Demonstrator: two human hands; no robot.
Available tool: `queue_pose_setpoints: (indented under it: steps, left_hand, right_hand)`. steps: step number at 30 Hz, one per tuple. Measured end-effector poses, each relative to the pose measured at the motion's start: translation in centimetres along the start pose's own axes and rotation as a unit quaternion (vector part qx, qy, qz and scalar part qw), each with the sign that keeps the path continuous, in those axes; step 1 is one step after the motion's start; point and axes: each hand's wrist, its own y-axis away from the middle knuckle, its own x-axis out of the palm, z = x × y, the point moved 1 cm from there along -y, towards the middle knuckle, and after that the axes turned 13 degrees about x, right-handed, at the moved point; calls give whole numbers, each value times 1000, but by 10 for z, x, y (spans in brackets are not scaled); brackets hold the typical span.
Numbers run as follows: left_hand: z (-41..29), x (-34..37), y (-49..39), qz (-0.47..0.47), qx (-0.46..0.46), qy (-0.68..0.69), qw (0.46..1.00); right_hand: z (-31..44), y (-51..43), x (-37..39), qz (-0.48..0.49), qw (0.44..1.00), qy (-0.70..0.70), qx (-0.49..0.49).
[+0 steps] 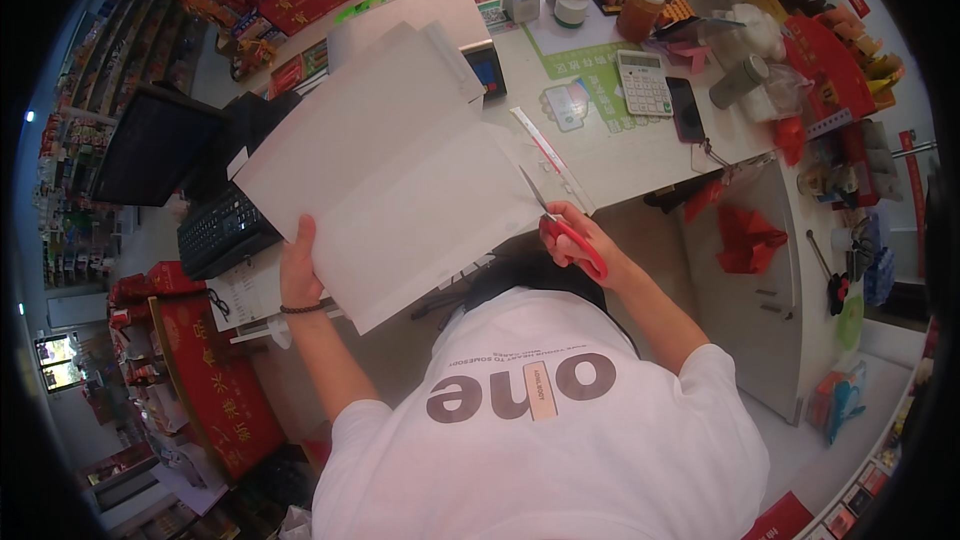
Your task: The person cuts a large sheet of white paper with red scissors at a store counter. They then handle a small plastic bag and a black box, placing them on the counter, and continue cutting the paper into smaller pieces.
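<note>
A large sheet of white paper [390,172] spreads over the counter and past its front edge. My left hand [301,262] grips the sheet's lower left edge, thumb on top and fingers hidden beneath. In my right hand [570,240] is a pair of red-handled scissors [589,251], their blades at the right edge of the paper; how far they are parted is hard to tell. Just beyond the blades, a clear ruler [544,146] with a red stripe lies on the counter [517,112].
A keyboard [225,232] and a dark monitor [157,146] stand left of the paper. On the counter's right are a calculator [643,82], a phone [685,109], a lidded jar [640,11] and a metal flask [739,81]. A cabinet [739,300] stands below.
</note>
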Motion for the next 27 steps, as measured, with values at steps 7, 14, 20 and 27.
queue_pose_setpoints:
  steps: [7, 14, 20, 27]
  left_hand:
    - [-3, 0, -2, 1, 6, -5, 1000]
    - [-4, 0, 0, 13, 20, -2, 1000]
    - [-8, 0, 4, 18, 33, -5, 999]
    - [-9, -5, 4, -2, 30, -15, 999]
  right_hand:
    - [3, -2, 2, 10, 1000, -1, -6]
    - [4, -3, 1, 17, 999, -29, 4]
    - [3, -2, 3, 11, 999, -48, 6]
    - [4, 0, 7, 4, 999, -51, 3]
